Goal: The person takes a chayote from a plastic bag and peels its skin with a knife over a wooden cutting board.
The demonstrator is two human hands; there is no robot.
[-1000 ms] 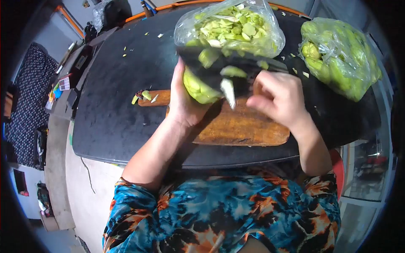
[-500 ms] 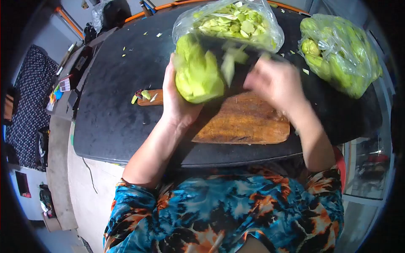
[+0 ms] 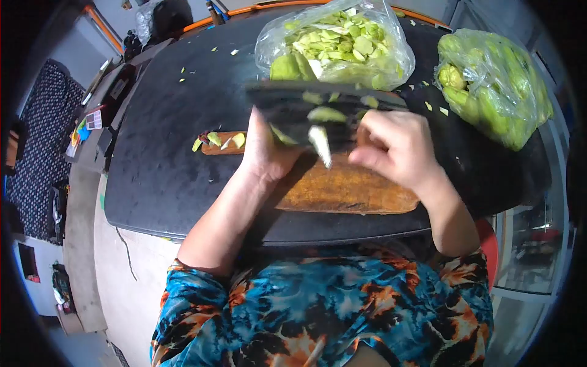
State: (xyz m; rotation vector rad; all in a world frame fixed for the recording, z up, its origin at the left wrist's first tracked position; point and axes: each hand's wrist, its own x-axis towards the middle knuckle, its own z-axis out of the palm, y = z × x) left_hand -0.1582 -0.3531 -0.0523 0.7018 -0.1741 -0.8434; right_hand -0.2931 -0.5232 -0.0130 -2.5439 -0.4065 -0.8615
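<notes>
A green vegetable (image 3: 292,66) is held by my left hand (image 3: 267,150); the dark broad blade of a knife (image 3: 275,101) covers most of it and my left fingers. My right hand (image 3: 397,147) is closed round the knife at its right end, the handle hidden in the fist. Green slices and a pale sliver cling to the blade, slightly blurred. Beneath both hands lies a wooden cutting board (image 3: 348,189), its handle end at the left bearing several peel pieces (image 3: 214,139).
An open clear bag of cut green pieces (image 3: 342,46) lies beyond the blade. Another bag of whole green vegetables (image 3: 495,92) rests at the right of the black table (image 3: 159,159). Small scraps are scattered on the table. Shelves with items stand at the left.
The knife has swung from behind the vegetable to across its near face, now hiding most of it. Another peel piece lies on the board's handle end.
</notes>
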